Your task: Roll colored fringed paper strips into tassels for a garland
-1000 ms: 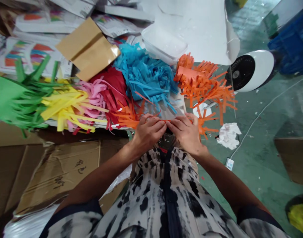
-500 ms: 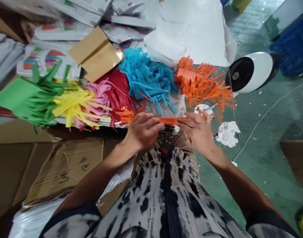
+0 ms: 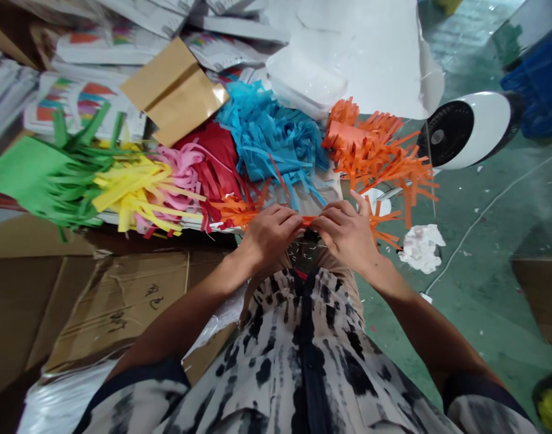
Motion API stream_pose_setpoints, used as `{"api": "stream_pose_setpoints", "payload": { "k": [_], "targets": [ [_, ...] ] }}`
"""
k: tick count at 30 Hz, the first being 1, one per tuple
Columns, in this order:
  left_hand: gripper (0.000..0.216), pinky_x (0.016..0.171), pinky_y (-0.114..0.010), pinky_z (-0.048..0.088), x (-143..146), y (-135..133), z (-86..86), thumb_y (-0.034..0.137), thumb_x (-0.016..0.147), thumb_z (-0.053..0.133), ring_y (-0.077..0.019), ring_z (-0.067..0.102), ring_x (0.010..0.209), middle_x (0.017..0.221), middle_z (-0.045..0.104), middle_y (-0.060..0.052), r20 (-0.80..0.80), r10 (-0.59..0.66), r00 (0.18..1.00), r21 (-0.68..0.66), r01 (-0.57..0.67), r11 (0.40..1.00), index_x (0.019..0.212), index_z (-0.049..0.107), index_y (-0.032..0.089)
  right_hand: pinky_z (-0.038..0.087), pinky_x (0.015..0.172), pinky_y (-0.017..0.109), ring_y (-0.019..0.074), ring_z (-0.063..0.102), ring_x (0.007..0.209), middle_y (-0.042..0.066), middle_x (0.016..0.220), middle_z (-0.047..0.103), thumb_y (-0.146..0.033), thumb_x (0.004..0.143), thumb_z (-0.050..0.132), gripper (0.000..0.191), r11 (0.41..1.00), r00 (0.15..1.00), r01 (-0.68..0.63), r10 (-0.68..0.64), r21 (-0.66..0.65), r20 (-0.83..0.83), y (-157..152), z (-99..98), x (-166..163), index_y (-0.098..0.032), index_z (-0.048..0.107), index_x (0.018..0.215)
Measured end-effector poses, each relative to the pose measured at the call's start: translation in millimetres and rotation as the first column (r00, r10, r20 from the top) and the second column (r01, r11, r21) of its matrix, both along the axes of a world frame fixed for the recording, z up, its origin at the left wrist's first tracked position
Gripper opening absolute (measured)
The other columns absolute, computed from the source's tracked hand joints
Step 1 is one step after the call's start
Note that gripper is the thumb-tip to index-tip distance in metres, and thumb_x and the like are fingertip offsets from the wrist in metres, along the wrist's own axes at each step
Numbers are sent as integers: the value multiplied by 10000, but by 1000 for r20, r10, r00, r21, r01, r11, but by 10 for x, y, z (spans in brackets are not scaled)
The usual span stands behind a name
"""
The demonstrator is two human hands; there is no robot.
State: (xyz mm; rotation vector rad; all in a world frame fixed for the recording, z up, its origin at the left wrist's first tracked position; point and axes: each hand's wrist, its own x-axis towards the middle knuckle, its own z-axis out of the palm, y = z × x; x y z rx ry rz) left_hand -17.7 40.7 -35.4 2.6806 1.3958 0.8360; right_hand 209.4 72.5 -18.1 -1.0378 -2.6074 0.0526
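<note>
Between my two hands an orange tissue-paper tassel (image 3: pixel 308 220) is stretched sideways at the table's near edge, its middle narrowed to a thin band. My left hand (image 3: pixel 272 235) is closed on its left part, and a fringe of orange strips spreads out beyond that hand. My right hand (image 3: pixel 347 232) pinches the band close by, with more strips fanning out past it. Just beyond the hands lies a heap of blue fringed paper (image 3: pixel 276 138). Orange fringed paper (image 3: pixel 370 141) is piled to the right of it. The fingertips partly hide the band.
Red (image 3: pixel 213 160), pink (image 3: pixel 182 163), yellow (image 3: pixel 138 184) and green fringed paper (image 3: pixel 72 169) lie along the left. Behind are a brown cardboard piece (image 3: pixel 174 90), a clear plastic tray (image 3: pixel 305 78) and printed packets (image 3: pixel 90 105). A black-and-white fan (image 3: pixel 479 129) stands right; cardboard boxes (image 3: pixel 122 307) sit lower left.
My right hand has moved left toward my left hand, so less of the orange band shows between them. My left hand has shifted slightly right.
</note>
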Motion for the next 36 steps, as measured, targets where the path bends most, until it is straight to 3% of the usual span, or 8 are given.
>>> {"api": "stream_pose_setpoints", "payload": {
  "k": [6,10,19,24,27,31,33,36],
  "targets": [
    [153,858,-367,555,25,-5,-40,178,1037,579,-215,675,937,1006,753,-89,-27,56,998,-17,-56,998,1009,729,178,167,1239,526,221,606,1097,8,1024,757,-407,1097,473,290,997,999,47,-47,-54,3,20,10,-2,-264,713,1022],
    [162,826,-367,523,-53,-63,-24,226,1049,579,-222,652,927,988,756,-79,-17,130,991,-23,-130,991,989,722,179,203,1193,500,235,599,1102,16,978,742,-391,1093,465,288,991,996,80,-83,-108,-27,46,12,75,-258,702,995],
    [206,789,-407,439,-173,-28,81,351,987,690,-250,585,898,886,725,-43,-7,317,949,-189,-312,931,843,678,204,305,872,431,284,584,1023,40,857,741,-328,956,624,169,948,969,215,-237,-234,-71,110,14,105,-231,646,819],
    [240,745,-404,424,-181,21,83,365,948,730,-254,575,856,836,706,-47,-48,335,941,-166,-339,926,785,646,210,300,829,432,311,551,1025,75,846,740,-325,937,600,173,953,972,228,-236,-198,-18,132,48,35,-236,638,794],
    [179,762,-423,449,-146,10,124,350,940,736,-268,599,879,892,722,-67,-82,352,932,-146,-361,921,859,676,202,316,899,471,315,546,1064,83,916,737,-373,981,572,186,963,967,256,-256,-86,9,74,58,0,-245,670,887],
    [169,1001,-474,467,-7,-24,108,242,1014,637,-264,645,1093,1148,762,-62,-39,184,982,8,-184,983,1165,710,232,272,1043,499,264,569,1153,50,1127,758,-261,1056,525,188,985,991,133,-133,111,-5,-88,26,-50,-253,691,1143],
    [224,1086,-471,451,39,-41,50,191,1034,592,-237,653,1149,1172,776,-29,-41,49,998,36,-47,998,1204,713,274,260,1054,492,239,578,1165,20,1137,780,-205,1075,509,223,990,999,41,-41,134,-2,-154,2,-40,-256,691,1192],
    [254,1105,-473,476,-56,-82,-38,154,1034,572,-221,678,1137,1143,789,-6,-30,21,999,11,-20,1000,1185,717,297,266,1021,513,256,580,1178,24,1187,788,-192,1074,513,266,994,999,47,-50,103,21,-186,-35,78,-261,679,1269]
  ]
}}
